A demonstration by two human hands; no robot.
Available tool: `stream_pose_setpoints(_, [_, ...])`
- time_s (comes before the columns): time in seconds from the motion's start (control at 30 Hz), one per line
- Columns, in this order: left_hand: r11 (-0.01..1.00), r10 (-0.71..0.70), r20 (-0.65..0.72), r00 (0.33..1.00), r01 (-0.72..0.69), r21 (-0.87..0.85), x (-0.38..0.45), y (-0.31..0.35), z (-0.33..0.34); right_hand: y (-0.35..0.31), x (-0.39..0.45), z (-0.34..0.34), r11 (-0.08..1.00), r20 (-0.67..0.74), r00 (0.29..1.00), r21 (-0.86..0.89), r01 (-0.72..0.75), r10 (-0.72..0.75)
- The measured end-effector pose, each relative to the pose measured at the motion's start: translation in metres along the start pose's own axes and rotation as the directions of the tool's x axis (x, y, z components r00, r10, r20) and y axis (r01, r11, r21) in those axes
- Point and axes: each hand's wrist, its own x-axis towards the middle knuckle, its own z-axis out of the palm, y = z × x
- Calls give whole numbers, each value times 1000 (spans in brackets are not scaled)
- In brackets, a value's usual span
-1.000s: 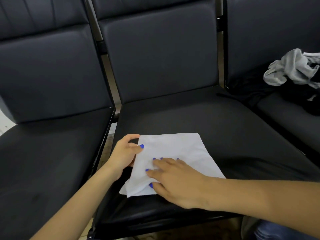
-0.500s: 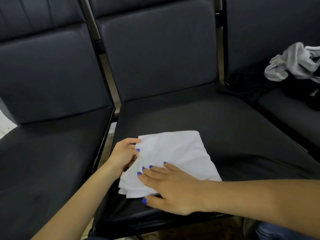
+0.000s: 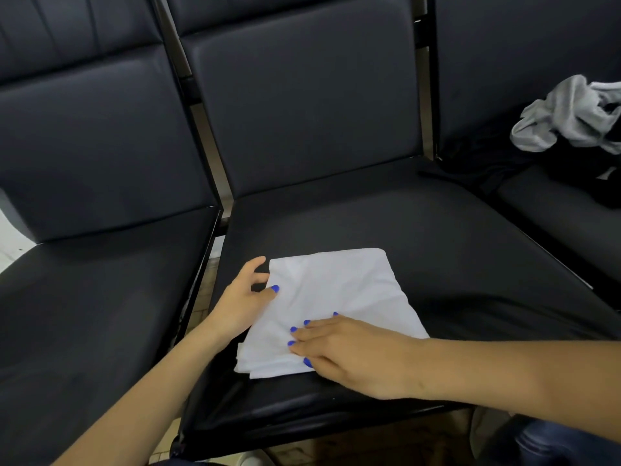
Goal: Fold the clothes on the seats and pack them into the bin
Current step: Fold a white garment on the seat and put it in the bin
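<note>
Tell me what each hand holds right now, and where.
Left hand grips the white folded cloth at its left edge; right hand presses flat on its near part.

A bench (image 3: 420, 237) of three dark padded seats, joined side by side with metal frame bars between the backrests, is seen from above. On the front part of the middle seat a folded white cloth (image 3: 332, 297) is laid flat, its near corner close to the seat's front edge. On the right seat a crumpled grey garment (image 3: 568, 116) is heaped against the backrest, on top of a black garment (image 3: 484, 166) whose edge is spread just onto the middle seat. Pale floor tiles (image 3: 210, 274) are glimpsed through the gap between the left and middle seats.
</note>
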Motion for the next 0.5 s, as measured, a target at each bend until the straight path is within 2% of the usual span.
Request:
stream_pose_setpoints(0.07, [995,43,6,999,-43,88,-1,2,0,3,-7,-2,997,-29,1000,75,13,-11])
stream_pose_setpoints(0.2, [977,89,30,996,-93,190,-3,4,-1,12,-13,-6,980,-127,988,189,-66,91])
stream_pose_setpoints(0.33, [931,158,110,981,-185,314,-9,3,1,17,-19,-5,997,-110,991,32,-75,78])
stream_pose_setpoints(0.5, [918,95,219,971,-171,358,-15,2,-3,19,-23,-10,991,-77,994,-106,-85,77])
